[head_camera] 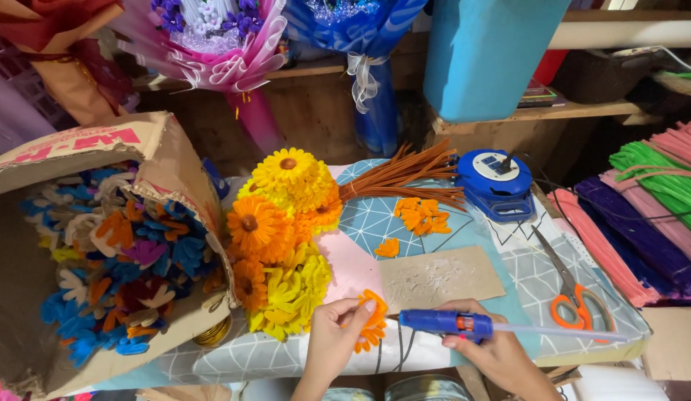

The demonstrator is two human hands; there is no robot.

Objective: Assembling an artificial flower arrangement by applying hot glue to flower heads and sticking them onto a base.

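A: What do the hands hold at this moment?

B: The left hand [334, 330] has its fingers [360, 308] pinched together on a small orange petal flower [374, 327], just in front of the person. The right hand [494, 349] is clamped around a blue glue gun [442, 322], and its nozzle points at the flower, very near or touching; I cannot tell which.

A: How much seems to be finished?

B: Quite a lot, I think. Just beyond the left fingers lies a bunch of finished yellow and orange flowers [282, 230], with their brown stems [405, 174] spread out to the far right. So many flowers are already made.

A: And what is left?

B: Beyond the fingers of both hands, loose orange petals [418, 214] lie on the bench [509, 260], and one single petal piece [388, 248] lies nearer. These are not yet used. To the left of the fingers, a cardboard box [164, 160] is full of cut felt shapes in many colours.

A: Other tools?

B: Orange-handled scissors [572, 297] lie to the right of the glue gun, untouched, and a blue round device [496, 178] stands farther away.
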